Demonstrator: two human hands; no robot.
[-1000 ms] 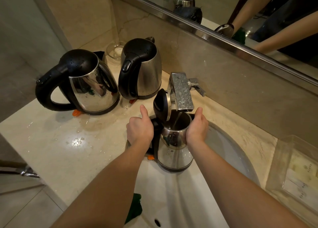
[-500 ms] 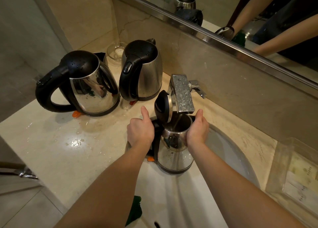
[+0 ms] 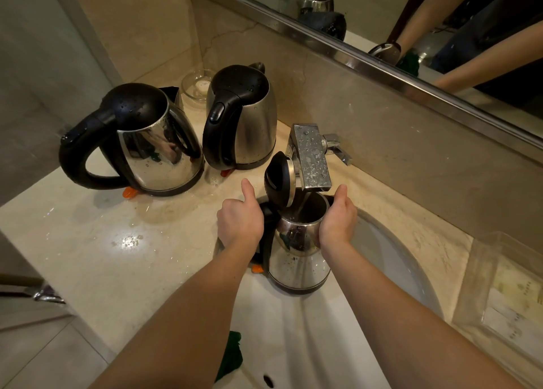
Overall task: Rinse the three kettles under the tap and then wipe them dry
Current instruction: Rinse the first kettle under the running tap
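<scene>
**Last kettle under the tap**

The kettle (image 3: 299, 253) is held over the sink (image 3: 396, 259) with its lid (image 3: 277, 177) flipped up. Its mouth sits right below the tap (image 3: 313, 159) at twelve o'clock, and a thin stream runs in. The left hand (image 3: 239, 221) is curled round the black handle, thumb up. The right hand (image 3: 336, 221) wraps the steel body by the rim.

On the table (image 3: 102, 241), at ten and eleven o'clock, a large kettle (image 3: 158, 150) and a second kettle (image 3: 246, 124) stand with lids down, beaded with drops, likely rinsed already. The next move is probably to swirl and tip the water out, gripping the wet steel firmly. The green cloth (image 3: 232, 356) at six o'clock would then serve for wiping.
</scene>
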